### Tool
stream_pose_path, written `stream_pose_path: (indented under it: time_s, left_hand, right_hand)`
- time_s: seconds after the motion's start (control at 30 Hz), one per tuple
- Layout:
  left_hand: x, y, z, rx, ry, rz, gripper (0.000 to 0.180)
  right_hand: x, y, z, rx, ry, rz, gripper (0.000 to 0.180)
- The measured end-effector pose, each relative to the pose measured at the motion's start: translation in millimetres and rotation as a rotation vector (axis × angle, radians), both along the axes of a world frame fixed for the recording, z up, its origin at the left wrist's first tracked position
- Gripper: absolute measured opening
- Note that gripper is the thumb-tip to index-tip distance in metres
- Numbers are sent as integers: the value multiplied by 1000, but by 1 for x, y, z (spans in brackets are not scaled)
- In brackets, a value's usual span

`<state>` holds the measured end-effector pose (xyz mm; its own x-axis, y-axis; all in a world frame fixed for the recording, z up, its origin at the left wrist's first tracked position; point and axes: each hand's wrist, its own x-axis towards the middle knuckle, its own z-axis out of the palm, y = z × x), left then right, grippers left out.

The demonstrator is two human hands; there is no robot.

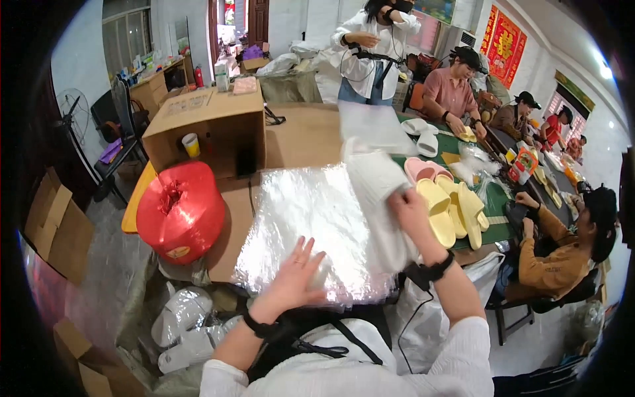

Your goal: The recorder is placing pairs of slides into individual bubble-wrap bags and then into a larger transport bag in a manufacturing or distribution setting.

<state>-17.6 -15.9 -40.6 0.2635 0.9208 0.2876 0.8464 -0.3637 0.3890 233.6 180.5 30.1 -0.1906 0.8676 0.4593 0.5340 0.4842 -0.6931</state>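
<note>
A stack of clear, shiny plastic bags (311, 225) lies on the brown cardboard table top in front of me. My left hand (296, 274) rests on its near edge with the fingers spread. At the stack's right side, my right hand (410, 215) is closed on a pair of white slippers (376, 178), which look smeared by motion. Its fingertips are partly hidden against them. To the right of that hand stand several yellow slippers (456, 205), with pink slippers (425, 169) just behind.
A big red roll of plastic twine (180, 212) sits at the left, before an open cardboard box (198, 116) holding a yellow cup (191, 145). Bagged white slippers (185, 324) fill a sack at lower left. White slippers (423, 137) lie farther back. Co-workers (453, 92) sit along the right.
</note>
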Motion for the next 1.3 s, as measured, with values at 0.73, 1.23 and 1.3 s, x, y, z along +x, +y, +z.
stream_pose_path:
  time_s: [0.73, 1.23, 1.3]
  left_hand:
    - [18, 10, 1, -115, -613, 269, 22]
    - [29, 4, 46, -86, -249, -112, 35]
    - [37, 1, 45, 172, -31, -181, 38]
  right_hand:
    - [104, -182, -23, 9, 141, 260, 34]
    - [60, -180, -45, -70, -462, 285, 25]
    - [51, -179, -41, -97, -505, 252, 27]
